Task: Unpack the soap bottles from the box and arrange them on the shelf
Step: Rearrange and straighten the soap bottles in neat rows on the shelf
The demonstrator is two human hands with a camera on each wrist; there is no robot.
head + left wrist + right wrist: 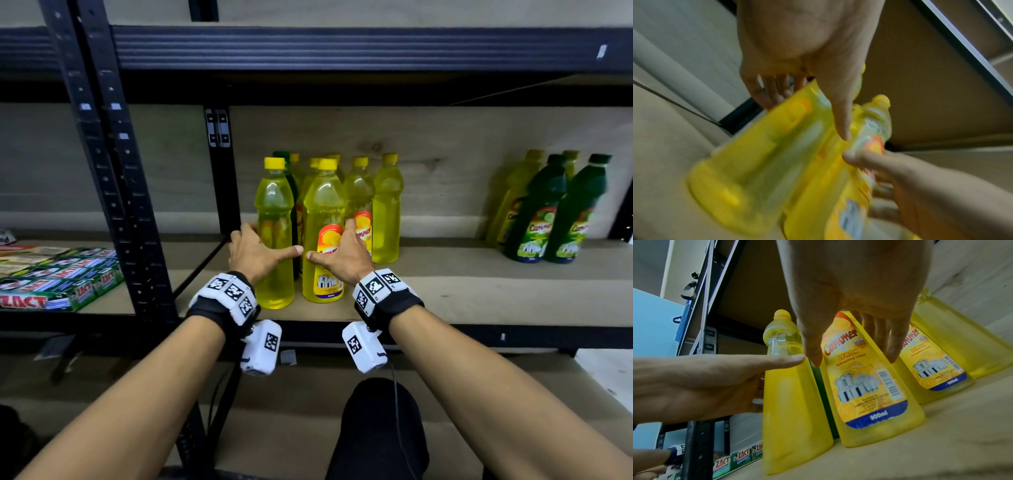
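two hands on the front yellow bottles

on the wooden shelf (428, 291) a cluster of yellow soap bottles stands upright. the left hand (253, 251) has its fingers (777, 91) curled round the unlabelled front bottle (274, 240), thumb stretched toward 3 o'clock. the right hand (342, 255) wraps the labelled front bottle (323, 240) just beside it, fingers (892, 340) spread across the label, thumb pointing to 9 o'clock. the two thumbs nearly meet. green bottles (548, 219) stand well apart at 3 o'clock; toothpaste boxes (54, 274) lie at 9 o'clock.
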